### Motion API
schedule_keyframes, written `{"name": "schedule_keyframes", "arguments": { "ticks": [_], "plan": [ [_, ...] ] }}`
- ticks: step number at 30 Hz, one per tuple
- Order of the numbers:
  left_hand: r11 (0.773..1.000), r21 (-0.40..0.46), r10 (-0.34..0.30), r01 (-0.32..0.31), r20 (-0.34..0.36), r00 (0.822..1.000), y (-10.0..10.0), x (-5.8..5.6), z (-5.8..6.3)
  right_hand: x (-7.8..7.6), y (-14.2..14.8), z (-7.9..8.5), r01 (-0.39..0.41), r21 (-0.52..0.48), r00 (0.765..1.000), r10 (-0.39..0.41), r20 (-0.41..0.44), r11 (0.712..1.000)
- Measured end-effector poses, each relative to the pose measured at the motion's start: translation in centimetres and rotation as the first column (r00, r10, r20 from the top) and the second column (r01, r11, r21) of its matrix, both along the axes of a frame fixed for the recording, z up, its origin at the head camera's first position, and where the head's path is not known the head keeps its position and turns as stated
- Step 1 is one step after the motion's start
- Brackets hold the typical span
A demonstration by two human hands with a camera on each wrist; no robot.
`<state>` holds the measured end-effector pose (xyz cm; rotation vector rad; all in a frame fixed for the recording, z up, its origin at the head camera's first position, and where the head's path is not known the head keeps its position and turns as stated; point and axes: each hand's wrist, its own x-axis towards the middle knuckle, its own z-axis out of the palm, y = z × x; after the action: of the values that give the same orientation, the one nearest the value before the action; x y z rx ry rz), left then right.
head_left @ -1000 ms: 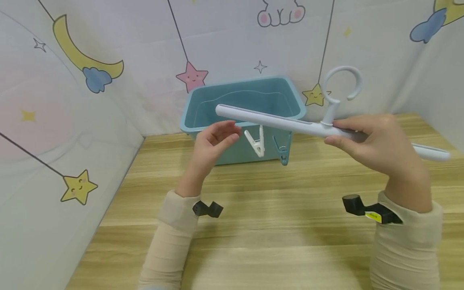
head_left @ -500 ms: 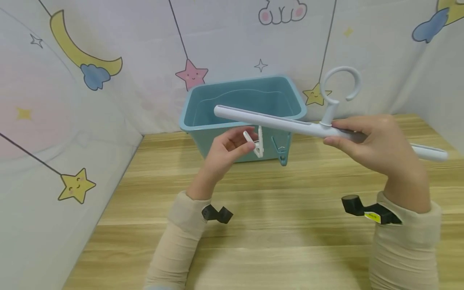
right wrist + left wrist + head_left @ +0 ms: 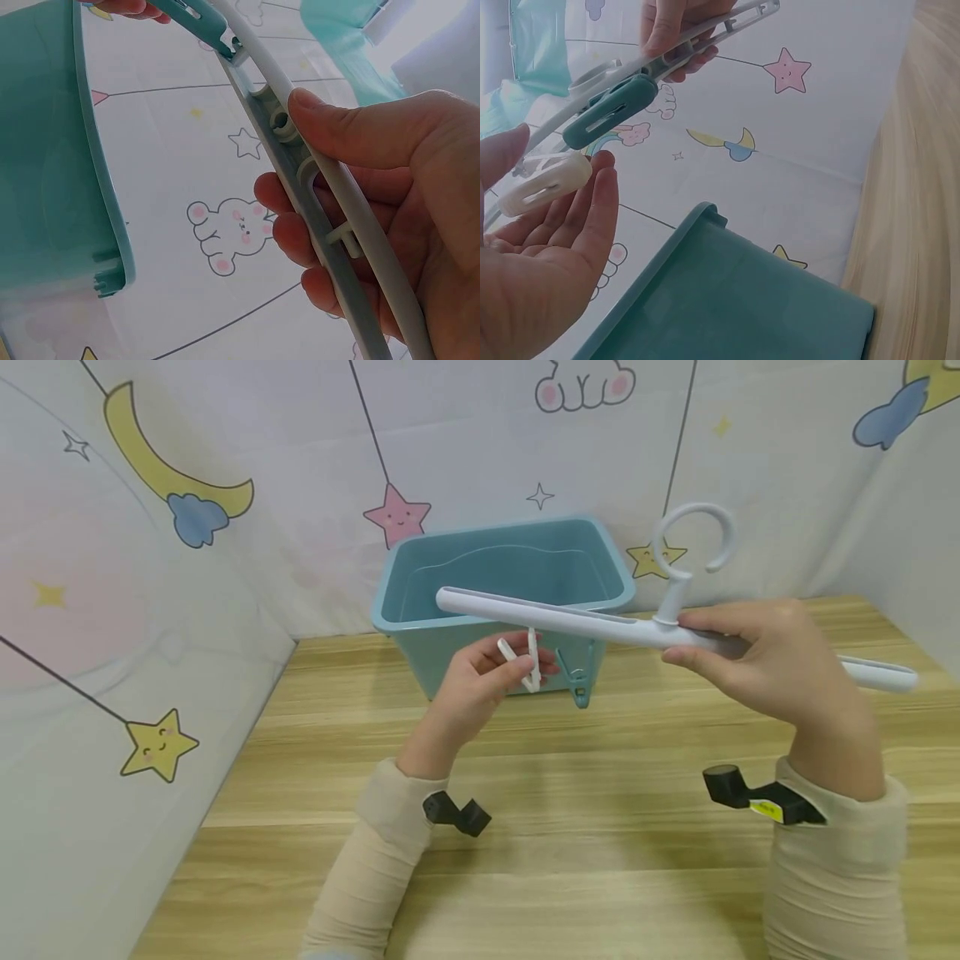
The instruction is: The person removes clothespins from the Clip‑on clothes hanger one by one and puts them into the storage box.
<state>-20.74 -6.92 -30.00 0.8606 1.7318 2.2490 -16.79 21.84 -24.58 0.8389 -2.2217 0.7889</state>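
A white plastic hanger (image 3: 562, 620) with a round hook is held in the air by my right hand (image 3: 776, 668), which grips its bar just right of the hook, thumb on one side and fingers on the other. Below the bar hang a white clip (image 3: 551, 184) and a teal clip (image 3: 611, 112). My left hand (image 3: 476, 685) has its thumb and fingers on either side of the white clip, fingertips reaching past it toward the teal one. In the right wrist view, the hanger's underside (image 3: 352, 187) appears hollow, with small hooks and notches inside.
Behind the hanger, a teal plastic bin (image 3: 420, 664) stands on the wood-grain table (image 3: 570, 860) against the back wall. White cloth printed with stars and moons (image 3: 315, 460) covers the walls. Each sleeve cuff carries a small black camera.
My left hand has moved right, from beside the white clip to around it. The hanger and right hand have shifted slightly left, with the bar's left end a little lower.
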Motion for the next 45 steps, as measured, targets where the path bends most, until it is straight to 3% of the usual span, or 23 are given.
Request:
{"name": "schedule_keyframes", "arguments": {
  "ticks": [5, 14, 22, 31, 45],
  "plan": [
    [0.994, 0.093, -0.063, 0.059, 0.045, 0.997, 0.14, 0.15, 0.00, -0.06, -0.08, -0.05, -0.012, -0.001, 1.000, 0.012, -0.007, 1.000],
    [0.982, 0.153, -0.117, 0.106, 0.062, 0.991, 0.25, 0.09, -0.16, -0.04, -0.20, -0.09, -0.020, -0.009, 1.000, 0.020, 0.005, 1.000],
    [0.987, 0.119, -0.117, 0.108, 0.074, 0.990, -0.05, 0.31, 0.08, 0.09, -0.23, -0.11, 0.017, 0.027, 1.000, -0.017, 0.019, 0.999],
    [0.989, 0.126, -0.083, 0.075, 0.060, 0.995, -0.16, 0.18, -0.01, 0.07, -0.36, -0.13, 0.001, 0.032, 0.999, -0.003, 0.037, 0.999],
    [0.980, 0.166, -0.118, 0.106, 0.062, 0.991, -0.32, 0.15, 0.16, 0.06, -0.25, -0.07, -0.013, 0.038, 0.999, 0.012, 0.034, 0.999]
  ]
}}
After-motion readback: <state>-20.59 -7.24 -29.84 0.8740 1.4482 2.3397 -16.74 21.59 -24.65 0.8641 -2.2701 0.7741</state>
